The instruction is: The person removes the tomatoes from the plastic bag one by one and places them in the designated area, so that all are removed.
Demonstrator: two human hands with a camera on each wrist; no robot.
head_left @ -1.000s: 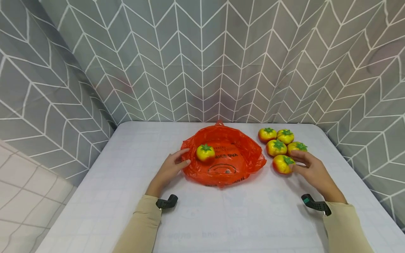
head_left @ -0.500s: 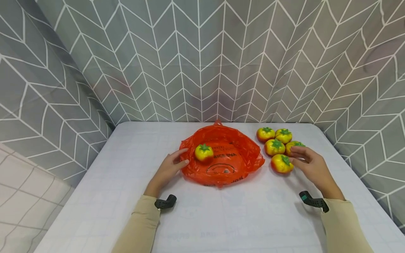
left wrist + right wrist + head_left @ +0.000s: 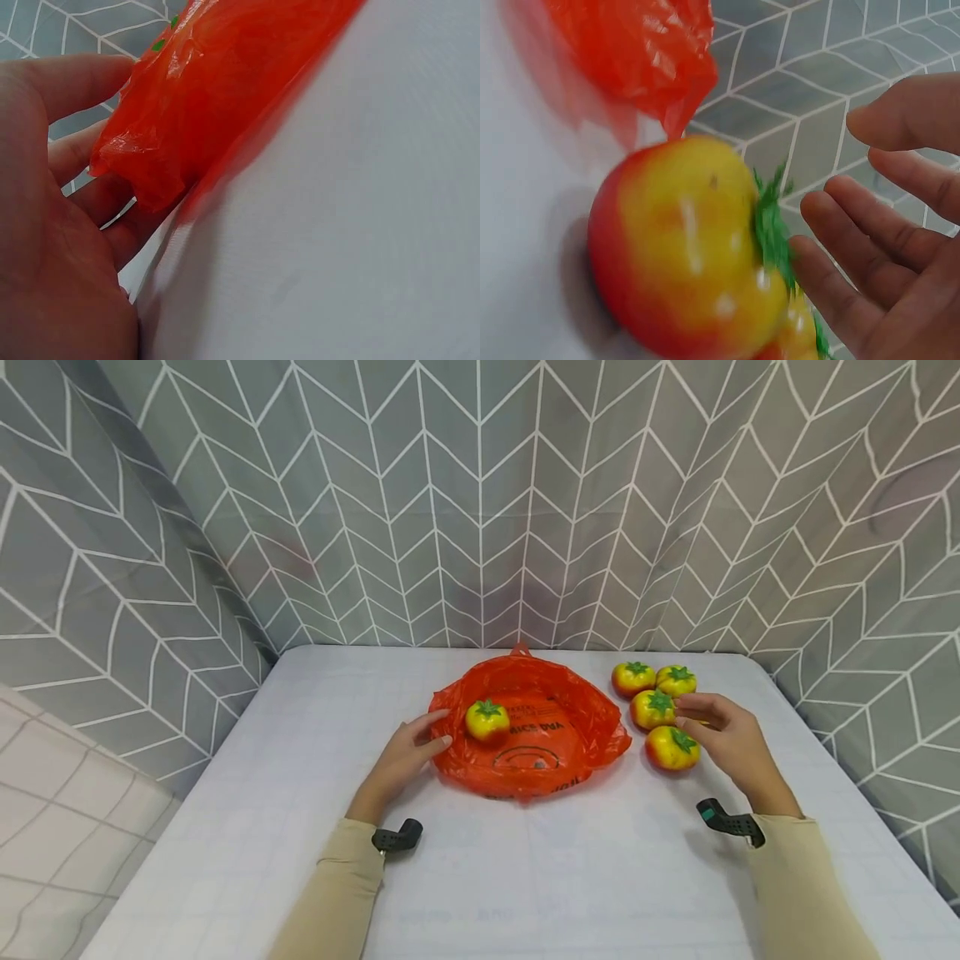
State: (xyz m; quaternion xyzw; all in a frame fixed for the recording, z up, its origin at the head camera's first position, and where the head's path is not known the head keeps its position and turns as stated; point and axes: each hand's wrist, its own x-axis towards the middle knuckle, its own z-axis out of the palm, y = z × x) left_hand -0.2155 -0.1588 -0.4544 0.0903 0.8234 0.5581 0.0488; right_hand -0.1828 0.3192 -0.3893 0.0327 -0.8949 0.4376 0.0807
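A red plastic bag (image 3: 536, 752) lies spread with its mouth up on the white table (image 3: 480, 868), dark print showing inside. One yellow-and-red tomato (image 3: 487, 722) with a green leafy top sits in its left part. My left hand (image 3: 401, 764) is at the bag's left edge, relaxed fingers touching the crumpled plastic (image 3: 150, 161). My right hand (image 3: 723, 739) hovers beside the tomato group at the right, thumb and fingers apart around nothing. Nearest to it are the front tomato (image 3: 672, 748) and the middle tomato (image 3: 653, 709); another behind my fingers is mostly hidden.
Two more tomatoes stand at the back of the group, a left one (image 3: 632, 679) and a right one (image 3: 677, 681). Grey curtains (image 3: 480, 510) with white zigzag lines hang behind the table and along both sides.
My right hand has come away from the front tomato and shifted left and slightly up, over the group. The left hand and the bag have stayed where they were.
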